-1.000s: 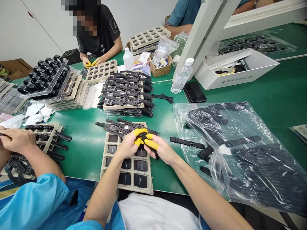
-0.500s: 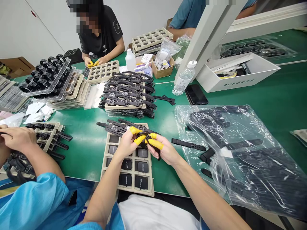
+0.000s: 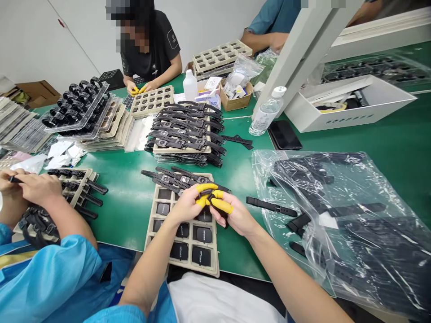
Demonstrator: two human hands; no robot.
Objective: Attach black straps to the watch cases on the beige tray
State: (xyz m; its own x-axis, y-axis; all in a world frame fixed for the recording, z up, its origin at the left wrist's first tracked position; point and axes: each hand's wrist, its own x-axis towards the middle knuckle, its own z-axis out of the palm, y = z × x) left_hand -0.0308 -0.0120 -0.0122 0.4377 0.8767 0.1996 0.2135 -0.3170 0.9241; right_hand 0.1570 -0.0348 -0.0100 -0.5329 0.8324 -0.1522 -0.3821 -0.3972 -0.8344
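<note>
Left hand (image 3: 183,207): pinching a small black watch piece (image 3: 209,197) between capped thumb and forefinger, just above the top of the pulp tray (image 3: 215,265)
Right hand (image 3: 235,214): clenched on the same piece from the other side, with a dark strap end hanging below the palm
Fingertips (image 3: 222,206): yellow rubber caps, touching the left hand's caps over the piece
Where it sits: in the air between both hands, near the finished watches (image 3: 175,178) lying across the tray's far end
Handling, I'd say: light and small; the body stiff, the strap soft and floppy, so it wants holding by the body's edges, not the face, which looks easy to smudge or scratch
Nearby: a loose strap (image 3: 271,206) on the green table (image 3: 124,202), just beside the clear bag (image 3: 353,179) of straps
Neighbour: another person's hands (image 3: 28,186) busy over a second tray at the left
</note>
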